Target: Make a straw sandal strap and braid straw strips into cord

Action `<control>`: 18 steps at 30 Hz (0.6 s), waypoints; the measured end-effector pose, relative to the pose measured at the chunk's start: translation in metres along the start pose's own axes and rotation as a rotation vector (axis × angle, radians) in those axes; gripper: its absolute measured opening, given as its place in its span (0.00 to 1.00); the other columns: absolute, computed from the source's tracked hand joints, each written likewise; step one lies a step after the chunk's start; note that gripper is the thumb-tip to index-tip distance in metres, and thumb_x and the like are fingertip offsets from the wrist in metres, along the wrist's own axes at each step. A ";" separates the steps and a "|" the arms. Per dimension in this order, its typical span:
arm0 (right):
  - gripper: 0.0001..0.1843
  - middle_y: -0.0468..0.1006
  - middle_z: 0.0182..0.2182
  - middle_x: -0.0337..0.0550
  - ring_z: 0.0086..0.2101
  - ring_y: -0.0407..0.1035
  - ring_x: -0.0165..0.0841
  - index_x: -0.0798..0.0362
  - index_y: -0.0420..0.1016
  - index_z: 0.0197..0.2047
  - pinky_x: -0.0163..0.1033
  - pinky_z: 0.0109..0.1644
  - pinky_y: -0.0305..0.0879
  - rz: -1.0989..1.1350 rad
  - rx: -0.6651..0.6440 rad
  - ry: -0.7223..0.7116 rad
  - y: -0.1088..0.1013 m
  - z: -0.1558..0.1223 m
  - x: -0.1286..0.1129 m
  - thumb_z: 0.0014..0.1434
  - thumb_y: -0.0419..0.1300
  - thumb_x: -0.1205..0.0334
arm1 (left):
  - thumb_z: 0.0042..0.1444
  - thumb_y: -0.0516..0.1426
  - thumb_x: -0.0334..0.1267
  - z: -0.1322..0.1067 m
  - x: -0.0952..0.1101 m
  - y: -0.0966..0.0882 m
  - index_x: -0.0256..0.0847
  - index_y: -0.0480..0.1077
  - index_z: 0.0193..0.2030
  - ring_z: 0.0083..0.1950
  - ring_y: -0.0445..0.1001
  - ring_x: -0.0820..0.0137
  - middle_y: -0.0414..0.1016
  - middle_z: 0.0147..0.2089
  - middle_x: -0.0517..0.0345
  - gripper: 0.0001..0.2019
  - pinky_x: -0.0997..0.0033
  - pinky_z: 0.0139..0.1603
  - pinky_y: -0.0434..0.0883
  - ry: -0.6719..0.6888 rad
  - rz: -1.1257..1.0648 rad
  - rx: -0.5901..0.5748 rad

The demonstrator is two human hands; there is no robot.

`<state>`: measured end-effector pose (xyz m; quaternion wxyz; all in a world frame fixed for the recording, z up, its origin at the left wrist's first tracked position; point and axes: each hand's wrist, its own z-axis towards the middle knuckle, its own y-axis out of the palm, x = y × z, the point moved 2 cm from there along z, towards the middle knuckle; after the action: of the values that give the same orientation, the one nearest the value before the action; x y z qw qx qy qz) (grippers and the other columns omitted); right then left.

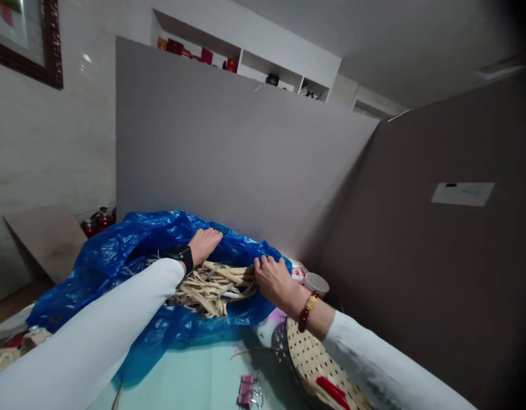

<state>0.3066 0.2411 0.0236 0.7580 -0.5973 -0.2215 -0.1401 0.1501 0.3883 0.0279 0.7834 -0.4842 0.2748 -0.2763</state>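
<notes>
A big blue plastic bag [117, 250] lies open on the table, holding a heap of dry straw-coloured strips [209, 287]. My left hand [204, 244], with a black watch on the wrist, reaches into the bag's far side; its fingers curl over the plastic edge above the strips. My right hand [272, 278], with a red and gold bead bracelet, presses its bent fingers onto the right end of the strip heap at the bag's rim.
A woven bamboo tray [314, 364] with a red object on it sits under my right forearm. A small white cup [316, 283] stands beside the bag. A pink binder clip [247, 390] lies on the pale green tabletop [190, 376]. Grey partition boards [228, 148] enclose the back and right.
</notes>
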 end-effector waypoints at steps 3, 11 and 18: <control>0.16 0.75 0.49 0.50 0.44 0.74 0.38 0.58 0.71 0.54 0.47 0.46 0.73 -0.017 -0.065 0.019 0.010 -0.011 0.019 0.66 0.60 0.59 | 0.63 0.58 0.40 0.000 0.011 -0.005 0.41 0.68 0.58 0.53 0.75 0.58 0.71 0.59 0.49 0.17 0.50 0.51 0.75 0.085 -0.049 0.040; 0.14 0.73 0.53 0.49 0.49 0.71 0.40 0.54 0.72 0.53 0.52 0.52 0.70 -0.013 0.010 -0.120 -0.001 -0.011 0.002 0.67 0.59 0.59 | 0.62 0.59 0.39 -0.022 0.029 -0.030 0.41 0.67 0.59 0.57 0.72 0.56 0.69 0.62 0.48 0.19 0.46 0.54 0.73 0.256 -0.005 0.004; 0.16 0.75 0.49 0.49 0.45 0.73 0.39 0.57 0.71 0.53 0.49 0.48 0.72 0.091 -0.041 -0.275 0.004 0.009 -0.049 0.66 0.59 0.57 | 0.63 0.59 0.40 -0.036 0.027 -0.054 0.40 0.70 0.55 0.55 0.73 0.57 0.72 0.59 0.49 0.15 0.48 0.53 0.73 0.146 0.112 -0.035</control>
<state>0.2645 0.2483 -0.0024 0.7137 -0.6357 -0.2928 -0.0269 0.1347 0.3272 0.0586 0.7670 -0.4602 0.3624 -0.2619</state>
